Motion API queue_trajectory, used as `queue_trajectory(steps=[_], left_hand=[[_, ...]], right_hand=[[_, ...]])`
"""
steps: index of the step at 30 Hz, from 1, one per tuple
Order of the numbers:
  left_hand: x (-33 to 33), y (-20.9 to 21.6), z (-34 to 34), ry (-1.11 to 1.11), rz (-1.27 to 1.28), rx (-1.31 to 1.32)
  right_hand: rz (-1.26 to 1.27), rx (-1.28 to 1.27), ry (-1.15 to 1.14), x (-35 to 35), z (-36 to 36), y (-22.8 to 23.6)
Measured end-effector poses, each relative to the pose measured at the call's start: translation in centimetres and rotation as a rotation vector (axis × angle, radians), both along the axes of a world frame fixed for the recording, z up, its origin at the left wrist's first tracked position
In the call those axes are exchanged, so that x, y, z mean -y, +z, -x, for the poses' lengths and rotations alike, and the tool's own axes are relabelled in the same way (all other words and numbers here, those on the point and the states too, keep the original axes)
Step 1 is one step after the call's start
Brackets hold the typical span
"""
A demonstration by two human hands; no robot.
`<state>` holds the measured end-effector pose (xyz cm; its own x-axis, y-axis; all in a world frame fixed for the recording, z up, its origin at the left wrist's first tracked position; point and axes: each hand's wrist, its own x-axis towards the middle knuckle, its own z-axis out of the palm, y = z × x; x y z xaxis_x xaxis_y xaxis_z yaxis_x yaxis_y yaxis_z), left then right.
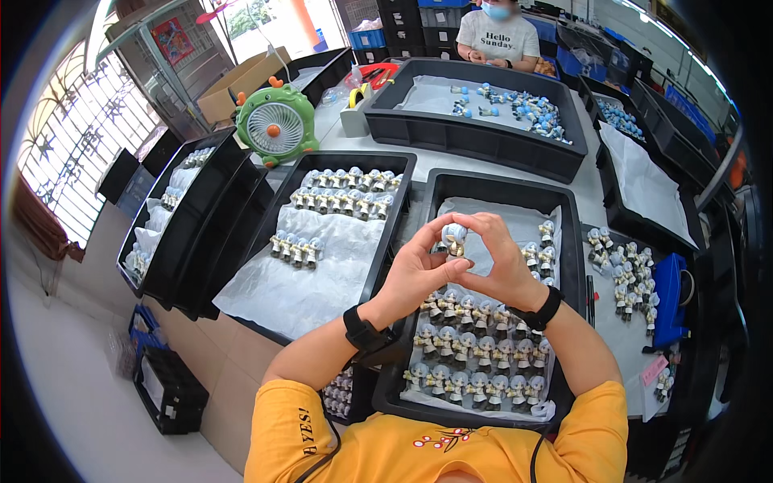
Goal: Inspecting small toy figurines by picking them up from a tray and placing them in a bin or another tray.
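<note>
A small figurine (pixel 455 239) with pale blue-white hair and a white-and-gold outfit is held up between my hands. My left hand (pixel 413 272) pinches it from the left, thumb at its base. From the other side my right hand (pixel 506 266) closes on it, fingertips at its top and thumb near its bottom. Beneath my hands lies a black tray (pixel 570 241) lined with white paper. Rows of similar figurines (pixel 475 351) fill its near part, and several more lie along its right side. My fingers hide part of the held figurine.
Left of me, another black tray (pixel 409 167) holds figurine rows on paper. Stacked trays (pixel 201 233) stand farther left. A green fan (pixel 276 129) and tape dispenser (pixel 355 117) sit behind. A large tray (pixel 475 133) holds blue-haired pieces; a co-worker (pixel 499 40) sits beyond. Loose figurines (pixel 632 274) lie at right.
</note>
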<state>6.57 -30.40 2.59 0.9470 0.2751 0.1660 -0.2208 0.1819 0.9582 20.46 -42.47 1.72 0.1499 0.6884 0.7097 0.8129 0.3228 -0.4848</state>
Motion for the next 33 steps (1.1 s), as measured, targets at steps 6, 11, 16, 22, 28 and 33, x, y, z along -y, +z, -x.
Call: queue_trajectory(steps=[6,11,16,22,28,33], left_hand=[[0.1,-0.5,-0.1,0.032,-0.045,0.021],[0.0,-0.8,0.0,0.06,-0.077,0.021],[-0.1,-0.7,0.0,0.074,-0.059,0.006],[-0.2,0.4,0.3,-0.03,0.114,0.023],[-0.5,0.3,0.2,-0.136,0.251,0.042],[-0.6,0.1,0.2,-0.142,0.263,0.044]], right_hand=[[0.006,-0.008,-0.016,0.2,0.0,0.0],[-0.011,-0.009,-0.012,0.1,0.2,0.1],[-0.024,0.019,-0.023,0.1,0.5,0.5],[-0.007,-0.015,-0.029,0.3,0.6,0.8],[-0.019,-0.03,-0.029,0.3,0.5,0.7],[0.005,-0.079,-0.01,0.4,0.5,0.8]])
